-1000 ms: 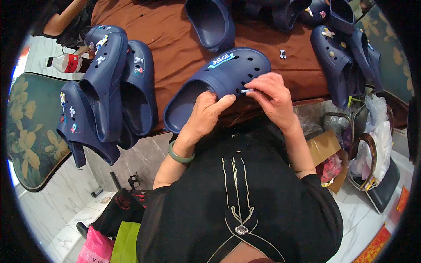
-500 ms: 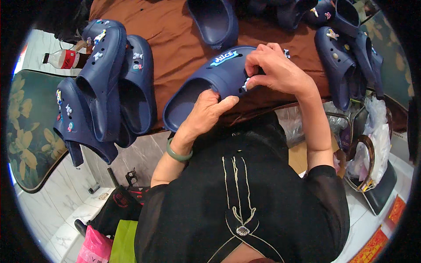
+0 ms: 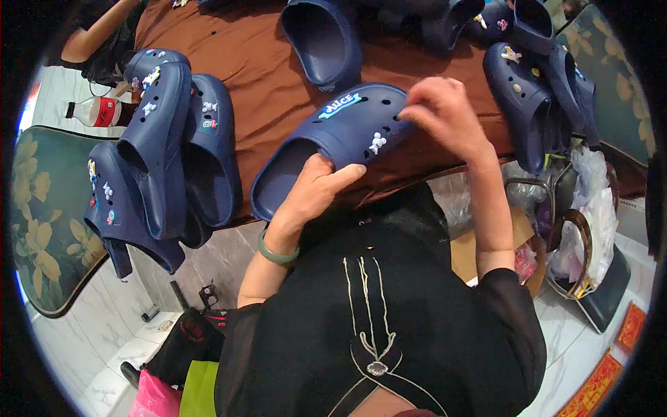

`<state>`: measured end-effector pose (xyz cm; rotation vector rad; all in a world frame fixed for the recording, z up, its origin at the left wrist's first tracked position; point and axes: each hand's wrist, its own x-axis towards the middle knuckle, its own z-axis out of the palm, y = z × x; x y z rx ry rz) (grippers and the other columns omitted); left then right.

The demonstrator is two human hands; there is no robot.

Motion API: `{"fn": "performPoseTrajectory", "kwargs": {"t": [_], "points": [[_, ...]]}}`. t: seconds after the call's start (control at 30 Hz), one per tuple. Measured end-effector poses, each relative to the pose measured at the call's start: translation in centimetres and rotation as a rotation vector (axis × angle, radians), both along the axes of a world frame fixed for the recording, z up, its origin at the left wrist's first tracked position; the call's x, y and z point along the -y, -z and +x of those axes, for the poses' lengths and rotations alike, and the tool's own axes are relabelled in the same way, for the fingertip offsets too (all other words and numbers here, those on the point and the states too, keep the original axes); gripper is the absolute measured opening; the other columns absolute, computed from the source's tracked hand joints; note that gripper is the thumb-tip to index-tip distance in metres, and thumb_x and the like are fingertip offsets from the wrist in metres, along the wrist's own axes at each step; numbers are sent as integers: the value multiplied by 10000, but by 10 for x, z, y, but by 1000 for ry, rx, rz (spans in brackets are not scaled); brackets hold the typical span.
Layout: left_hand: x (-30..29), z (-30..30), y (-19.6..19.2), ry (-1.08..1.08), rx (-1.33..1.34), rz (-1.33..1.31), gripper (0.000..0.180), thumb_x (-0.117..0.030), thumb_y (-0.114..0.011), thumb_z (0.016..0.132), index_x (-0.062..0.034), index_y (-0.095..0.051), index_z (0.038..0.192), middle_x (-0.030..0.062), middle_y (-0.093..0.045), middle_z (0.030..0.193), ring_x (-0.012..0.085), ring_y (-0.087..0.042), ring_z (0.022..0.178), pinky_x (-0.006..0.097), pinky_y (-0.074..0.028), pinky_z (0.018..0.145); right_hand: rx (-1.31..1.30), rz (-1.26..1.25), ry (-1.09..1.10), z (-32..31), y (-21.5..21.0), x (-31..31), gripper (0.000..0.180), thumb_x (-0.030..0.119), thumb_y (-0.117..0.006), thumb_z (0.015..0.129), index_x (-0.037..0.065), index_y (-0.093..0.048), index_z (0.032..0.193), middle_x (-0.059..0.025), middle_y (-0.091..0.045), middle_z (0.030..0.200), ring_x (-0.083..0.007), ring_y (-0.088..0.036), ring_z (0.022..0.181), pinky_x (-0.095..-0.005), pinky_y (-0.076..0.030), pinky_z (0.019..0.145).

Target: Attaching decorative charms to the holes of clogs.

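A navy clog (image 3: pixel 358 128) lies tilted on the brown cloth in front of me, its toe pointing right. My left hand (image 3: pixel 313 191) is closed on its near side, fingers inside the foot opening and thumb on the outer rim. On the upper sit a blue lettered banner charm (image 3: pixel 340 105) and a small white figure charm (image 3: pixel 377 143); several holes are bare. By the toe, my right hand (image 3: pixel 448 121) has curled, slightly blurred fingers, thumb beside the clog's surface. Whatever those fingers may hold is hidden.
Navy clogs with charms (image 3: pixel 156 146) are stacked at the left, and more clogs (image 3: pixel 521 104) at the right. Another clog (image 3: pixel 323 45) stands just beyond mine. A cola bottle (image 3: pixel 97 111) and another person's arm (image 3: pixel 97 35) are at far left. A plastic-lined basket (image 3: pixel 580 229) stands lower right.
My right hand has drawn away from the white figure charm toward the toe, leaving that charm in full view. My left hand keeps its hold. Another person's arm has appeared at upper left.
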<state>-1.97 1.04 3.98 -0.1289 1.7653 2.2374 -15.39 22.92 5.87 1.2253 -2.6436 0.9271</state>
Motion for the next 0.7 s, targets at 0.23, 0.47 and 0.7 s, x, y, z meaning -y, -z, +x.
{"fn": "performPoseTrajectory", "kwargs": {"t": [0.23,0.47,0.7], "points": [[-1,1,0,8,1,-26,479,-123,-663,809,23,-536,1248,53,-587,1197,159,-526,1102,309,-386,984,263,-267,536,-25,71,-55,209,176,-675,846,28,-677,994,-118,-645,927,-235,-635,824,-327,-491,742],[-4,3,2,-28,-39,7,465,-121,-670,811,22,-544,1236,49,-594,1182,154,-531,1089,309,-390,977,28,-149,505,-25,82,-47,207,154,-713,816,23,-665,970,-91,-639,927,-223,-620,845,-331,-495,759],[-2,3,1,-15,-40,18,450,-115,-667,815,17,-547,1228,48,-597,1169,155,-534,1072,310,-394,967,246,-524,324,20,38,-10,219,9,-758,748,28,-670,947,-53,-647,894,-126,-625,790,-243,-521,680]]}}
